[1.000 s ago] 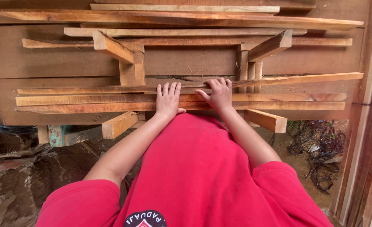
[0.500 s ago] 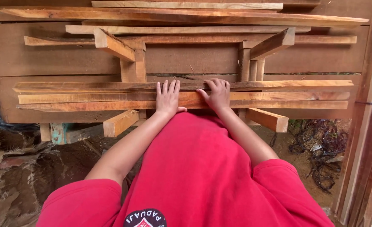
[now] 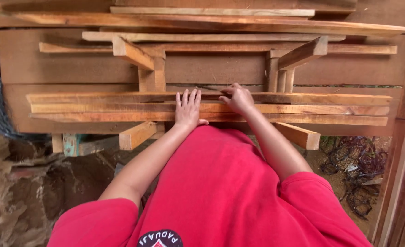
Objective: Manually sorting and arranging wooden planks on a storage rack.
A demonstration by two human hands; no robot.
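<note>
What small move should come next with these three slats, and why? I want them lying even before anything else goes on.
Probably nudge the far slat toward the middle slat. The right hand is curled over its far edge, and the left hand lies flat across the slats, so a short pull would close it up beside its neighbour.

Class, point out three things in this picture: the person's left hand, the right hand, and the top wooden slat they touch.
left hand (image 3: 187, 110), head view, back of the hand.
right hand (image 3: 237, 98), head view, knuckles.
top wooden slat (image 3: 97, 97), head view, its left stretch.
</note>
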